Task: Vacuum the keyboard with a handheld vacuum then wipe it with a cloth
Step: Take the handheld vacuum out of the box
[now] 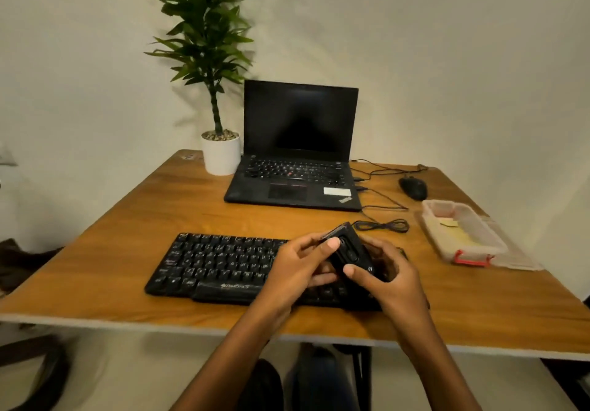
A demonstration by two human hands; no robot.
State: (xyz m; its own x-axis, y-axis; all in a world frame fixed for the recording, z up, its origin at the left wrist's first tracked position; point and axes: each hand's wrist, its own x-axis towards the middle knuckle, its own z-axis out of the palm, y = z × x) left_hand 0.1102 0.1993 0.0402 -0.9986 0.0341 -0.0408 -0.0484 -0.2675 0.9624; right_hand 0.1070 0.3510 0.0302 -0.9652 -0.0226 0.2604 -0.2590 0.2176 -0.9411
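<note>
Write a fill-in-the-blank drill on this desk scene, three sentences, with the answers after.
1. The left hand and the right hand hold a handheld ____ over the keyboard.
2. The potted plant stands to the ____ of the laptop.
3. The clear container has a ____ latch.
Missing words: vacuum, left, red.

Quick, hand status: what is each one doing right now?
Left hand: grips the front of the handheld vacuum, thumb on top.
Right hand: grips the rear of the handheld vacuum, thumb on its side.
</note>
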